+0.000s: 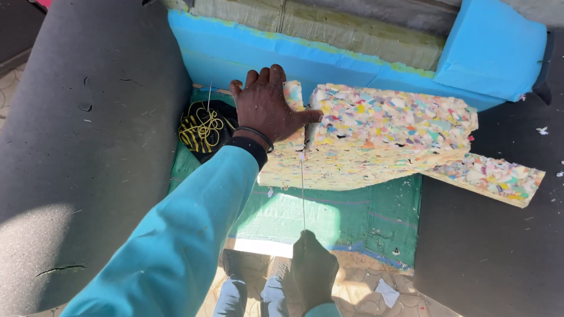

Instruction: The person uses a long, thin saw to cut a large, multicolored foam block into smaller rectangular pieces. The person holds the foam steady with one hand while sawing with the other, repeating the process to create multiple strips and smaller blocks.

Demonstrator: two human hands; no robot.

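The left hand (267,105) lies flat and open on the multicoloured foam slab (376,138), its palm down and fingers spread toward the blue foam behind. The thumb stretches to the right across a narrow cut in the slab, so the hand presses mostly on the smaller piece at the left of the cut. A dark band sits on the wrist, and the sleeve is turquoise.

From the cut a thin thread (303,194) runs straight down to the right hand (313,267), which is low in the view, near the person's knees. This hand is closed in a fist around the lower end of the thread and holds it tight. It is not possible to tell whether something more than the thread is in the fist.

The slab rests on a green woven sheet (352,220) that covers the seat of a sofa frame. A second, thinner piece of the same speckled foam (499,176) sticks out from under the slab to the right, over the dark padding.

Just left of the left hand, in the corner of the seat, lies a black bag (205,129) with a tangle of yellow cord on top of it. Grey padded arms (88,147) stand at both sides. Blue foam (329,58) lines the back.
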